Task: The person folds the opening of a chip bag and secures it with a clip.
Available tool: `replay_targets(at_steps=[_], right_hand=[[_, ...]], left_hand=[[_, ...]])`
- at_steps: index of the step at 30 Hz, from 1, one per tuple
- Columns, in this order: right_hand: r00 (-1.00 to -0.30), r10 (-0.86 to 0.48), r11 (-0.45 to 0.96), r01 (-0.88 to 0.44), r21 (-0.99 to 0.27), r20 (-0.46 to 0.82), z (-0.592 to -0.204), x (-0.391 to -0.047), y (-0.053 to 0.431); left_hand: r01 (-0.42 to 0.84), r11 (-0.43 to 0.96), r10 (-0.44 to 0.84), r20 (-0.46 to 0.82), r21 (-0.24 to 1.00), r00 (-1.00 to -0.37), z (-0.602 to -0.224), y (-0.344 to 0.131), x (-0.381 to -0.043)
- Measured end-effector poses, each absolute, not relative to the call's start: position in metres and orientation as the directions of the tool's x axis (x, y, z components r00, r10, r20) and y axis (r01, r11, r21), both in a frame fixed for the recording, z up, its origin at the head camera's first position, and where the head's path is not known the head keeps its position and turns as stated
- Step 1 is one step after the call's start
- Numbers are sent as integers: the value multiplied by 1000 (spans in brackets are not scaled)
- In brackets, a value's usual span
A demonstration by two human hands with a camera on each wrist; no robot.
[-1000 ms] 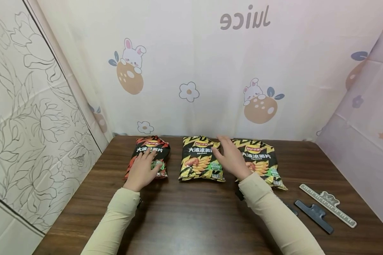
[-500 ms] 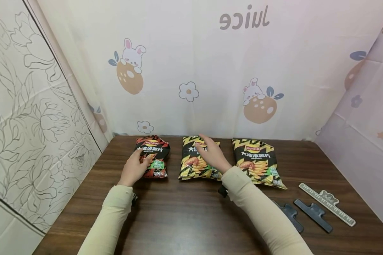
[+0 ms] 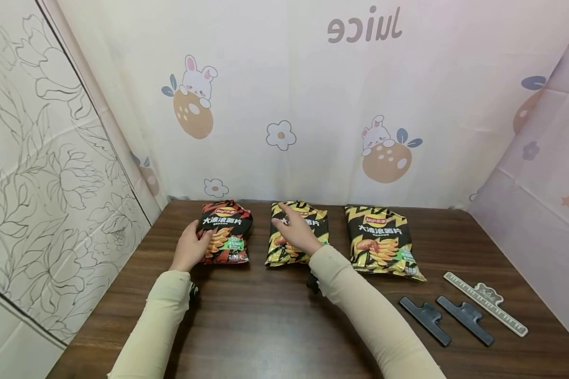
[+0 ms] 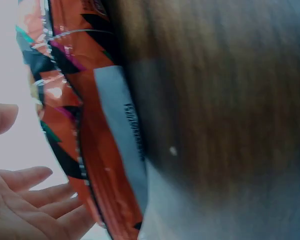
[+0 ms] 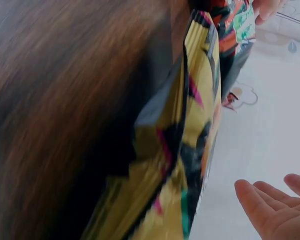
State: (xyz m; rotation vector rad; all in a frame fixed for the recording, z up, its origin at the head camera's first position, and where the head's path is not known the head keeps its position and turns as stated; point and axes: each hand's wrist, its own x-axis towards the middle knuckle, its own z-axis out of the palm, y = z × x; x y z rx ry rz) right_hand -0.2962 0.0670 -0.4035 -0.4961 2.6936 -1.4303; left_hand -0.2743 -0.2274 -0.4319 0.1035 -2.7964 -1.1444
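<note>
My left hand is at the left edge of a red bag of potato chips, its thumb apart from the other fingers. In the left wrist view the extended fingers come up beside the red bag's edge; whether they touch it I cannot tell. Above the middle yellow-and-black bag of potato chips hovers my right hand, partly covering its print. Loosely extended fingers show apart from that bag in the right wrist view. Neither hand grips anything.
To the right lies another yellow-and-black chip bag. Two dark bag clips and a pale ruler-like clip rest at the table's right. A printed curtain rises behind the wooden table.
My right hand has swept left from between the middle and right bags to over the middle bag. My left hand has slid left and down, off the red bag's front to its left edge.
</note>
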Motion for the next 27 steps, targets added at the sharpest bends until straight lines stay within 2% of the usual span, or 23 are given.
replay_targets(at_steps=[20, 27], right_hand=[[-946, -325, 574, -175, -800, -26, -421, -301, 12], [-954, -292, 593, -123, -795, -70, -426, -304, 1]], left_hand=[[-192, 663, -208, -69, 724, -976, -445, -240, -288], [-243, 601, -217, -137, 761, -966, -446, -242, -289]])
